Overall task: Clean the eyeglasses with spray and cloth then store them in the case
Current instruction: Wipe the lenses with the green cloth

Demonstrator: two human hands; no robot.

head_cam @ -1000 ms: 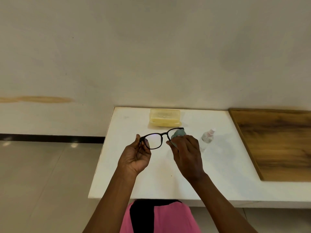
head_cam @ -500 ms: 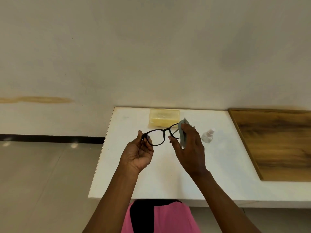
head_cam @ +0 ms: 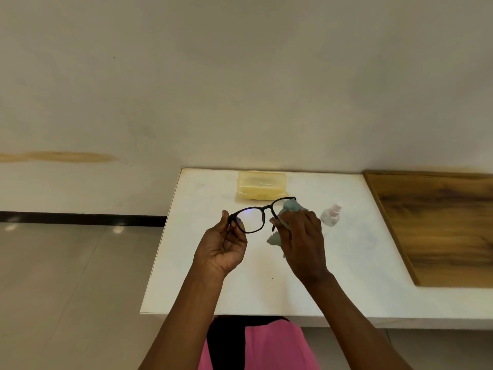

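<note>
Left hand point(head_cam: 222, 247) palm up, thumb and fingertips pinching the left end of the glasses point(head_cam: 260, 214) at the hinge corner; fingers curled under the rim, thumb on the outer edge. Right hand point(head_cam: 300, 240) back to camera, fingers curled round the cloth point(head_cam: 289, 208), pressing it on the right lens; thumb tip at the inner edge of that lens, near the bridge. Cloth bunches above the knuckles over the lens top, and a zigzag-cut corner hangs below the thumb. Right lens mostly hidden by cloth and fingers; left lens bare, clear, with a faint bluish glare near its top. Frame black, held in the air above the table point(head_cam: 186, 263), tilted, right end higher and farther. Temples not clearly seen. Case point(head_cam: 262, 185), yellow translucent, shut as far as visible, sits at the table's back edge by the wall, just behind the glasses and apart from both hands. Spray bottle point(head_cam: 330, 215), small, clear with a pale cap, stands on the table just right of the right hand; touching or not, cannot tell. Wood board point(head_cam: 440, 225) lies on the table's right part. Pink and black clothing point(head_cam: 266, 345) shows below the table's near edge, between the forearms.
</note>
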